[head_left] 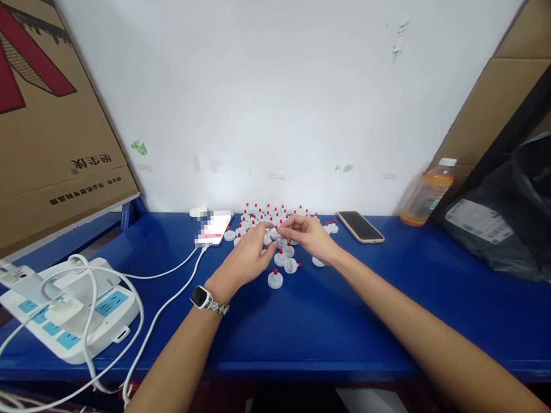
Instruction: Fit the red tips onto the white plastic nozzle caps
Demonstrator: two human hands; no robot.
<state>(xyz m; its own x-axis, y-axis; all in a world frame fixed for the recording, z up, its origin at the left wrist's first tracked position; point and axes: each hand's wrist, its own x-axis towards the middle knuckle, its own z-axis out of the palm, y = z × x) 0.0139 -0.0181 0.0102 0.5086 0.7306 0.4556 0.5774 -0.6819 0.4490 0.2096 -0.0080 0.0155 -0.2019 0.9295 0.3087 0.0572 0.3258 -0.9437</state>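
Fingers of the R hand (pixel 311 234) are pinching a white cap (pixel 274 234) w/ red tip, far-center over the blue table (pixel 300 331); L hand (pixel 249 253) is sitting just left, thumb & index apart beside it, can't tell if they're gripping. More caps (pixel 275 280) are lying around. Dark phone (pixel 361 226) is resting far right, power strip (pixel 104 329) near left.
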